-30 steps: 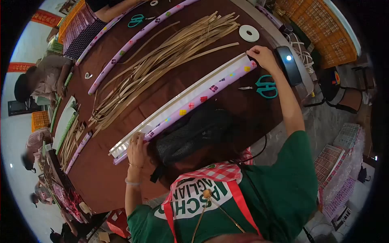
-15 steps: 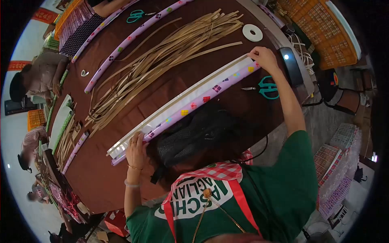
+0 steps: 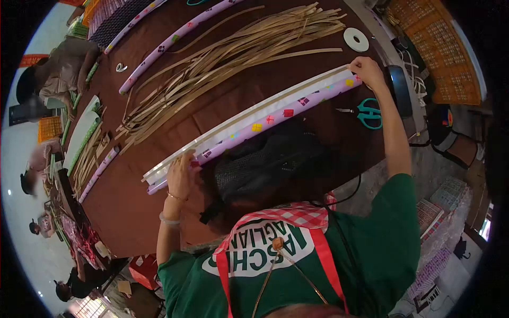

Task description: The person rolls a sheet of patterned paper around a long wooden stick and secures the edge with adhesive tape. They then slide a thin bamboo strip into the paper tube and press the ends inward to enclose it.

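A long sheet of lilac patterned wrapping paper (image 3: 275,117) lies slantwise across the table, its near side rolled over and its white inside showing. Along the white part runs a narrow tan strip (image 3: 233,123). At the far right end, my right hand (image 3: 367,72) pinches the strip and paper edge between thumb and fingers. My left hand (image 3: 180,176) is closed on the paper near its left end, fingertips at the rolled fold. Teal-handled scissors (image 3: 369,113) lie beside my right forearm. Between my arms sits a black mesh bag (image 3: 260,167), just below the paper.
A pile of long tan strips (image 3: 212,69) stretches beyond the paper. A white tape roll (image 3: 356,39) and a black device (image 3: 398,90) are at the right. More lilac rolls (image 3: 177,40) lie at the back. Another person (image 3: 63,69) works at the left.
My view has shifted, so the table items appear further right and higher. My left hand's fingers have drawn closer together on the paper. My right hand keeps its grip at the right end.
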The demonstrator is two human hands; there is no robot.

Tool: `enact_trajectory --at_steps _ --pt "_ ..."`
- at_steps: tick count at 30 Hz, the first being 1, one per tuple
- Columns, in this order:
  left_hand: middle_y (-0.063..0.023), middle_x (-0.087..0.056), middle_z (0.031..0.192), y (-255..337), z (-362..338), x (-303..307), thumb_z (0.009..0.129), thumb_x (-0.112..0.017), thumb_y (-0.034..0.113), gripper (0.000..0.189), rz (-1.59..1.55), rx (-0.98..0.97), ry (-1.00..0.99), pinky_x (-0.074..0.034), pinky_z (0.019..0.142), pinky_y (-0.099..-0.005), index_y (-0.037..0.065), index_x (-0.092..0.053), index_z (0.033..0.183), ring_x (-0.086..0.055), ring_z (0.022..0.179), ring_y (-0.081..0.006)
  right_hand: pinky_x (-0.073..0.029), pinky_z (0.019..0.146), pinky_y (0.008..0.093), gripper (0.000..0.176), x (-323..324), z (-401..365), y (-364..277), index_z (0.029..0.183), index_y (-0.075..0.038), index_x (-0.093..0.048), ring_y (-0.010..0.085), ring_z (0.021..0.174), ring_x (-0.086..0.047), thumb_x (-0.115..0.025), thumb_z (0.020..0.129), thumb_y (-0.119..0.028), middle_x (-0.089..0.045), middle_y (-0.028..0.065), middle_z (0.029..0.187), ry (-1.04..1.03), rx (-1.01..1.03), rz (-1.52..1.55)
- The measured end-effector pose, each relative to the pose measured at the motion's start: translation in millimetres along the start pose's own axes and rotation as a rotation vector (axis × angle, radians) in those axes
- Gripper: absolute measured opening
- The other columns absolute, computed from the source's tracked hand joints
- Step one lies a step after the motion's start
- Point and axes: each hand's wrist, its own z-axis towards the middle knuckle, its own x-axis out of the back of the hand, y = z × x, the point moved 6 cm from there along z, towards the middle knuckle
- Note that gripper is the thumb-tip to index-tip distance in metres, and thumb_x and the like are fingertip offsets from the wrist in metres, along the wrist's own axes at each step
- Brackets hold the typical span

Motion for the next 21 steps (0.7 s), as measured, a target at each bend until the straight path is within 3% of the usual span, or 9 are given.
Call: enact_trajectory --at_steps 4,6,11,14,17,21 --pt "-0.0127 -0.057 0.099 0 3 -3 0.068 -0.064 0.008 0.032 -0.033 -0.025 -0.077 -0.042 0.078 -0.0404 0.006 -0.055 0.099 -0.054 0.09 -0.0314 -0.047 0.069 0.0378 0.029 -6 7 10 0.082 -0.006 -0.066 0.0269 0.079 -0.061 -0.064 0.076 -0.035 -0.064 0.0121 0.083 -0.013 -0.015 -0.016" --pt "-0.0118 -0.056 0.098 4 2 -2 0.068 -0.063 0.003 0.034 -0.055 -0.108 0.047 -0.042 0.077 -0.0398 0.005 -0.055 0.101 -0.053 0.089 -0.031 -0.047 0.068 0.0378 0.029 -4 4 7 0.082 -0.006 -0.066 0.0267 0.078 -0.061 -0.064 0.076 -0.034 -0.064 0.0122 0.082 -0.004 0.0 -0.008" --pt "-0.0095 -0.053 0.094 18 -2 -3 0.068 -0.061 0.0 0.043 0.057 -0.096 0.088 -0.044 0.075 -0.0385 0.007 -0.055 0.109 -0.051 0.085 -0.0299 -0.047 0.066 0.0372 0.029 -6 7 14 0.082 -0.005 -0.065 0.0262 0.075 -0.061 -0.064 0.076 -0.033 -0.064 0.0125 0.079 -0.048 -0.033 0.008" --pt "-0.0108 -0.053 0.103 14 -6 -9 0.07 -0.053 -0.004 0.048 0.129 -0.106 0.119 -0.044 0.075 -0.0389 0.007 -0.052 0.116 -0.052 0.089 -0.0295 -0.046 0.064 0.0353 0.026 -3 4 6 0.081 -0.004 -0.064 0.0238 0.071 -0.061 -0.065 0.076 -0.03 -0.063 0.0115 0.074 0.0 0.015 0.097" --pt "-0.011 -0.053 0.108 20 -11 -13 0.07 -0.047 -0.005 0.048 0.17 -0.109 0.178 -0.043 0.082 -0.0394 0.007 -0.052 0.116 -0.052 0.096 -0.0306 -0.045 0.061 0.0348 0.024 -3 6 5 0.079 -0.003 -0.065 0.0228 0.066 -0.059 -0.065 0.075 -0.027 -0.063 0.0118 0.072 -0.009 0.038 0.115" --pt "-0.0118 -0.052 0.111 10 -11 -26 0.072 -0.051 -0.001 0.044 0.115 -0.095 0.279 -0.039 0.088 -0.0401 0.008 -0.052 0.114 -0.05 0.1 -0.0302 -0.045 0.061 0.0361 0.025 2 5 5 0.077 -0.003 -0.065 0.0246 0.067 -0.06 -0.064 0.075 -0.028 -0.063 0.0129 0.072 0.033 -0.027 0.047"
